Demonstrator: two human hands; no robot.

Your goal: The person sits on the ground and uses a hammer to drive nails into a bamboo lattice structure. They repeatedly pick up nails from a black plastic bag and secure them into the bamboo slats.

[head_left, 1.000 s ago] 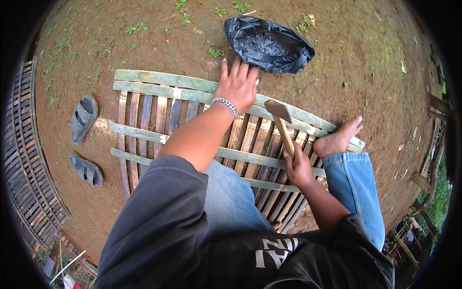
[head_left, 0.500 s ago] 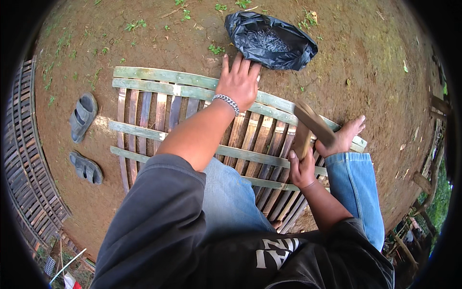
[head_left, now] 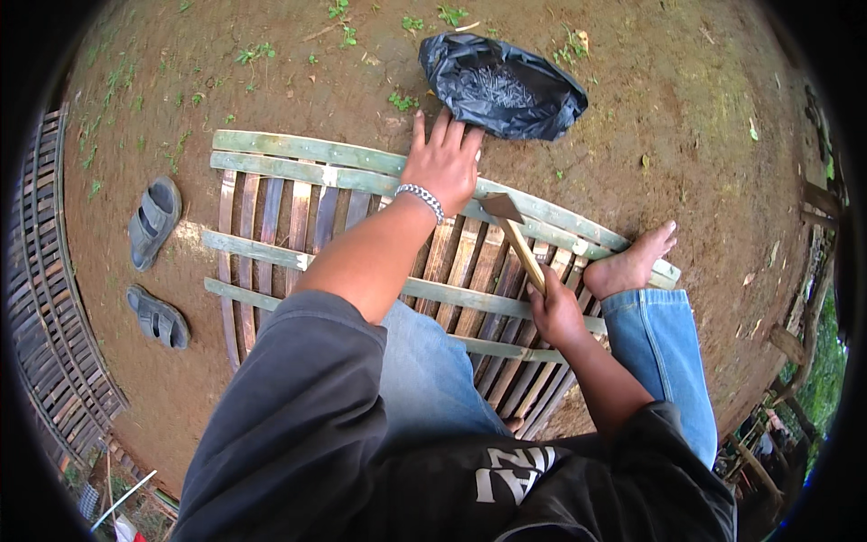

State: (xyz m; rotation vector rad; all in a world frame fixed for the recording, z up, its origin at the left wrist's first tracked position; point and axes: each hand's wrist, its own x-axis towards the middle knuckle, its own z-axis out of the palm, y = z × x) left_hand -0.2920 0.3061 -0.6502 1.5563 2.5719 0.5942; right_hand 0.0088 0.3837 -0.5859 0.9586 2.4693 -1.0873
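My left hand [head_left: 440,164] lies flat across the far green bamboo strips [head_left: 298,167], its fingers stretched toward the black plastic bag [head_left: 564,104]. Whether a nail is under its thumb side is hidden. In my right hand [head_left: 558,312] is the wooden handle of a hammer [head_left: 519,242] with a brown, wedge-like head. That head is at the far strips, just right of my left hand; I cannot tell if it touches them. Dark and brown bamboo slats [head_left: 465,271] run beneath the green strips as a panel. Several thin grey nails [head_left: 488,88] lie in the open bag.
My bare foot [head_left: 632,259] rests on the panel's right end, and my jeans-clad legs frame its near side. Two grey sandals [head_left: 153,221] lie on the brown soil to the left. Another slatted bamboo panel [head_left: 59,298] stands at the far left. Wooden poles [head_left: 795,348] line the right edge.
The hammer has swung from beside my foot leftward onto or just above the far strips near my left hand. My left hand stays in place on the strips.
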